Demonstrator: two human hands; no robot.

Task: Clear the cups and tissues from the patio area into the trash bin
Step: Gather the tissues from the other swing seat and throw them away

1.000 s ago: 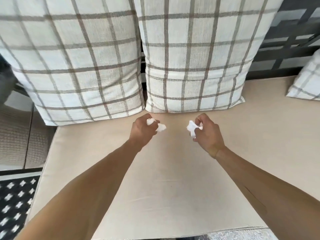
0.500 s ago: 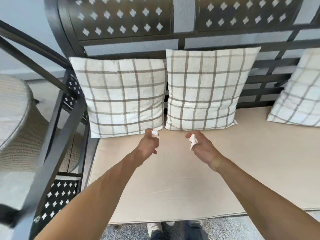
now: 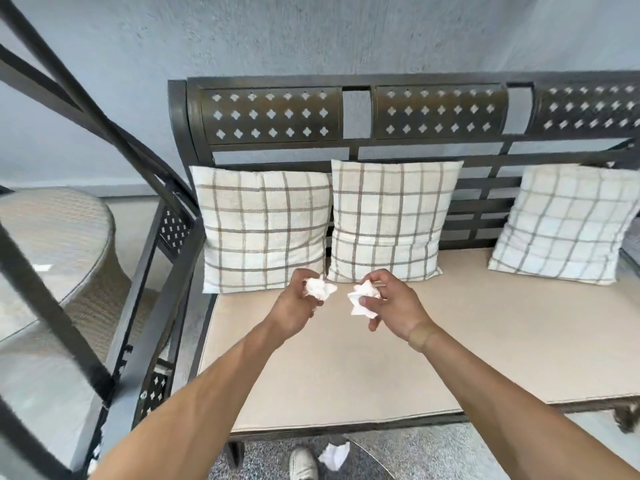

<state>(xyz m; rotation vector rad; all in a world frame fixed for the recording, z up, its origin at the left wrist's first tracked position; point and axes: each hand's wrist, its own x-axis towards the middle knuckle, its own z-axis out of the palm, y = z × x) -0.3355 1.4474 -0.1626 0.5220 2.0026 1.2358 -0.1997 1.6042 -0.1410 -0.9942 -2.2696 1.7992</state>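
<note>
Item: two crumpled white tissues, soft and irregular. We hold one in our left hand [image 3: 294, 306], fingers closed round the left tissue [image 3: 318, 288], and one in our right hand [image 3: 393, 306], fingers pinching the right tissue [image 3: 363, 297]. Both hang above the beige seat cushion [image 3: 346, 368], smooth woven fabric, near two plaid pillows [image 3: 265, 230]. Frame: dark metal bench back [image 3: 353, 112], pierced with diamond cutouts. A third crumpled tissue [image 3: 334, 455] lies on the speckled floor [image 3: 433, 452] beside a white shoe [image 3: 302, 464]. Left: round wicker side table [image 3: 69, 237].

Beige bench cushion [image 3: 346, 368] carries three plaid pillows [image 3: 265, 228].
</note>
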